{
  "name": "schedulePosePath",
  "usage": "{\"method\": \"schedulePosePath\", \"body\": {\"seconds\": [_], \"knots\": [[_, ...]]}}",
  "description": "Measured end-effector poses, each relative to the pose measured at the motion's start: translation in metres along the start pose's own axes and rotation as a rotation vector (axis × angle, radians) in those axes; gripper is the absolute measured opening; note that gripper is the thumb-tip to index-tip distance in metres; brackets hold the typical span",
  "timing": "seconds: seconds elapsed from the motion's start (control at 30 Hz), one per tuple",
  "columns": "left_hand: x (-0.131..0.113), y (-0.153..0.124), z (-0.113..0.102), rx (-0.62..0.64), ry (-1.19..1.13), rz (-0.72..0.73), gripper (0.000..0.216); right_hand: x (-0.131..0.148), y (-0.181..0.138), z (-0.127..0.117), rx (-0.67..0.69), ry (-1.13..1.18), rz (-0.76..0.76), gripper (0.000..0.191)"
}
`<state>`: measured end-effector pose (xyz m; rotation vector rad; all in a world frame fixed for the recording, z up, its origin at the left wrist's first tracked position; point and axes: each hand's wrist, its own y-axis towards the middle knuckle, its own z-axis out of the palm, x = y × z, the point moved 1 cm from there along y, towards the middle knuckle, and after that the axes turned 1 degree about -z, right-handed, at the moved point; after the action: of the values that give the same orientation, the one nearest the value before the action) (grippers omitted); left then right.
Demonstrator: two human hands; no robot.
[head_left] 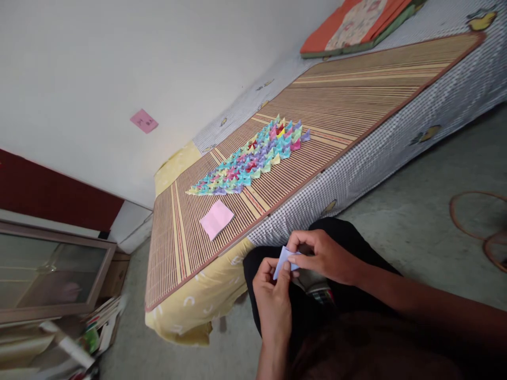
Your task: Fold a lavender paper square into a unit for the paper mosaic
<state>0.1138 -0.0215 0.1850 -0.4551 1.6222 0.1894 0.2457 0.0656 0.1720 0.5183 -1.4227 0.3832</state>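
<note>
My left hand [271, 293] and my right hand [322, 256] are closed together on a small pale-blue folded paper [283, 259], held over my lap in dark trousers. On the bamboo mat [356, 89] covering the bed lie several small coloured folded paper pieces [253, 157] set out in tight rows. A pink stack of paper sheets [216, 219] rests on the mat near its front edge, closest to my hands.
The bed has a checked sheet [396, 142] and a yellow cover [190, 306] at its end. An orange folded cushion [356, 26] lies at the far end. A pink note [144, 121] sticks on the white wall. A glass-fronted cabinet [47, 269] and clutter stand at left.
</note>
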Motion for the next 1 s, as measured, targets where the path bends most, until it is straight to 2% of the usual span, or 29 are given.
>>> {"method": "schedulePosePath", "body": {"seconds": [0.13, 0.37, 0.57, 0.73, 0.83, 1.0], "knots": [[-0.007, 0.008, -0.003, 0.026, -0.001, 0.008, 0.023, 0.001, 0.002, -0.004, 0.043, -0.094, -0.034, 0.012], [-0.008, 0.016, -0.004, 0.077, -0.065, -0.076, 0.030, 0.007, 0.003, -0.008, 0.117, -0.146, -0.065, 0.009], [0.000, 0.011, -0.003, -0.119, -0.141, -0.018, 0.030, -0.009, 0.007, -0.015, 0.026, 0.046, 0.015, 0.019], [0.007, 0.007, 0.001, -0.180, -0.177, 0.028, 0.028, -0.016, 0.005, -0.005, 0.095, 0.116, 0.096, 0.023], [0.008, 0.006, 0.002, -0.131, -0.156, 0.017, 0.027, -0.010, 0.004, 0.000, 0.080, 0.119, 0.101, 0.028], [0.004, 0.007, 0.003, 0.027, -0.075, -0.014, 0.029, -0.004, 0.005, -0.005, 0.065, 0.022, 0.076, 0.037]]}}
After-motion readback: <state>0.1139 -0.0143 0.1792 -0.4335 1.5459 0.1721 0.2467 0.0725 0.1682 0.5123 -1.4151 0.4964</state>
